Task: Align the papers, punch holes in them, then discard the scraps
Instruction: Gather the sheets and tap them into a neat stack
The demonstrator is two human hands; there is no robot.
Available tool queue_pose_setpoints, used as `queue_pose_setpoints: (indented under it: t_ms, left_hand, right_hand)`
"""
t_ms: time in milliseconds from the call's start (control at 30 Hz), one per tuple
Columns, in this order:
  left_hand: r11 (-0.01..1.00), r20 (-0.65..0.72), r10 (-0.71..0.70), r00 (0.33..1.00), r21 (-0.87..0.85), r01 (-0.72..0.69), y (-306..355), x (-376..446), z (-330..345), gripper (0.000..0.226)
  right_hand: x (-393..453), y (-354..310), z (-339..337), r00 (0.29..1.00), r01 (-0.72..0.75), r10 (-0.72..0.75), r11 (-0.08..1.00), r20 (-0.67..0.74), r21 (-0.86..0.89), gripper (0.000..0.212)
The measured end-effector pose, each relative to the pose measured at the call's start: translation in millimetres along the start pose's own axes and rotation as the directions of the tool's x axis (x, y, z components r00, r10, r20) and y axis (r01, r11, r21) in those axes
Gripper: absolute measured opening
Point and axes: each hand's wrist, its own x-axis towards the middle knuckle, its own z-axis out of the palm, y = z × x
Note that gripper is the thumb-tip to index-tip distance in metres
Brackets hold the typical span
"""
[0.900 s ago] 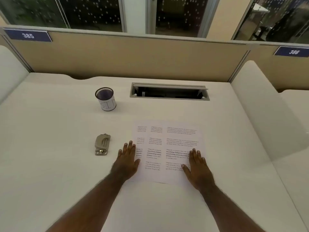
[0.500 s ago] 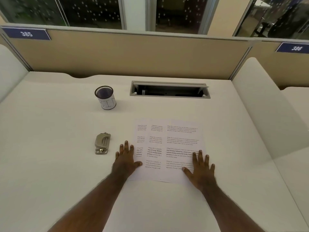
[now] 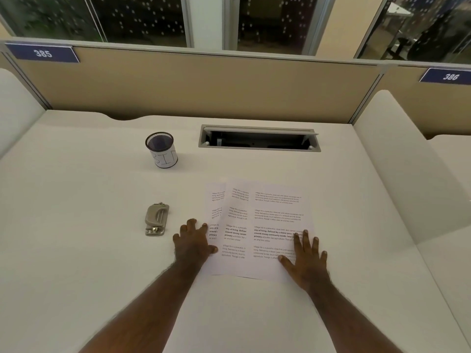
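Papers (image 3: 257, 225) lie fanned near the desk's (image 3: 76, 250) front edge; I see left hand (image 3: 195, 244) and right hand (image 3: 307, 261) pressing flat, gripping nothing.

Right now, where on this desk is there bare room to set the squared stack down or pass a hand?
Bare patches: the wide strip left of the grey metal hole punch and black mesh cup; the near edge between the forearms; the stretch right of the printed white papers. Crowded: between punch and papers, where the left hand sits; the right hand presses the sheets.
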Motion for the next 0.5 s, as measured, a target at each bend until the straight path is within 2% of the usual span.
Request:
queue_pose_setpoints:
  t_ms: [167, 367, 433, 500]
  left_hand:
    - [0.965, 0.068, -0.066, 0.996, -0.249, 0.081, 9.4, -7.4, -3.8, 0.079]
    - [0.882, 0.097, -0.099, 0.99, -0.452, 0.133, 16.7, -11.7, -1.9, 0.087]
    - [0.839, 0.101, -0.128, 0.987, -0.519, 0.162, 18.2, -10.0, -1.1, 0.077]
    - [0.803, 0.093, -0.145, 0.985, -0.57, 0.172, 16.2, -5.0, 1.9, 0.056]
  right_hand:
    - [0.0, -1.0, -1.2, 1.0, -0.004, 0.004, 1.0, 0.002, 0.006, 0.083]
    - [1.1, -4.7, -2.3, 1.0, -0.01, 0.01, 1.0, 0.005, 0.026, 0.08]
    - [0.9, -6.3, -2.5, 1.0, -0.002, 0.002, 0.999, 0.007, 0.035, 0.08]
    - [1.0, -9.2, -2.2, 1.0, 0.015, -0.016, 0.999, 0.016, 0.048, 0.08]
